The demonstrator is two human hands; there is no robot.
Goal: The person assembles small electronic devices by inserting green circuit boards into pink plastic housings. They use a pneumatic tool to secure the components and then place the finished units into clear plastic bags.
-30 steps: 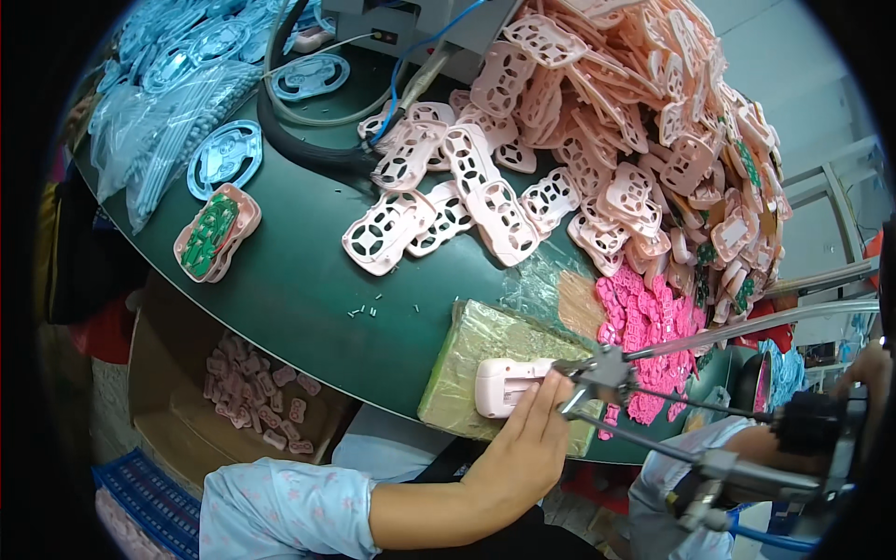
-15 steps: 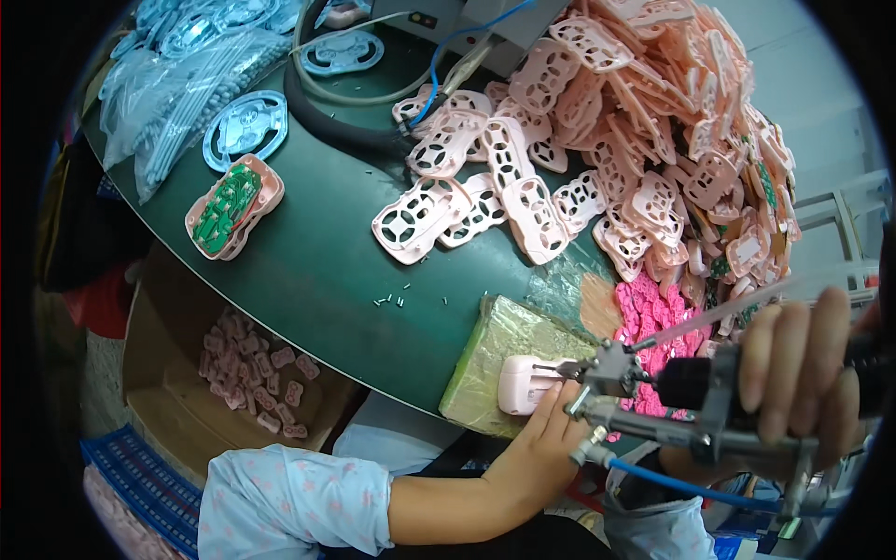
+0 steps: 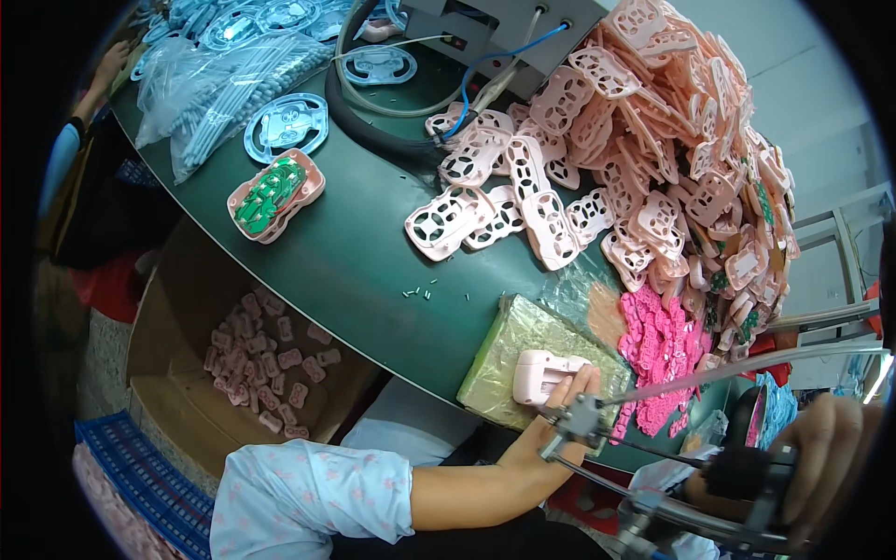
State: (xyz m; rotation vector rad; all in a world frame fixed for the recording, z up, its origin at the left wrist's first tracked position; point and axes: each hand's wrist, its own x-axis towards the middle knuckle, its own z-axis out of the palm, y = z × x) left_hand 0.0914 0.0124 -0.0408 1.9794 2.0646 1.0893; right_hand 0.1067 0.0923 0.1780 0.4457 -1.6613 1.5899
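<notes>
My left hand [image 3: 546, 443] reaches in from the lower left in a pale blue sleeve. Its fingers press a pale pink plastic housing [image 3: 544, 374] down onto a tape-wrapped block [image 3: 509, 350] at the table's near edge. My right hand [image 3: 831, 457] at the lower right grips the black handle of a hanging power screwdriver [image 3: 747, 471]. The tool's metal head [image 3: 571, 422] sits just below the housing, over my left fingers.
A big heap of pink housings [image 3: 672, 168] covers the green table [image 3: 355, 261] at right, magenta keypads [image 3: 661, 345] below it. A housing with green boards [image 3: 275, 196], blue parts [image 3: 285, 126] and a black hose [image 3: 373, 121] lie left. A cardboard box [image 3: 261, 364] stands below.
My right hand has come into view with the screwdriver and dropped toward the lower right. The tool's head stays by the housing. My left hand keeps holding the housing on the block.
</notes>
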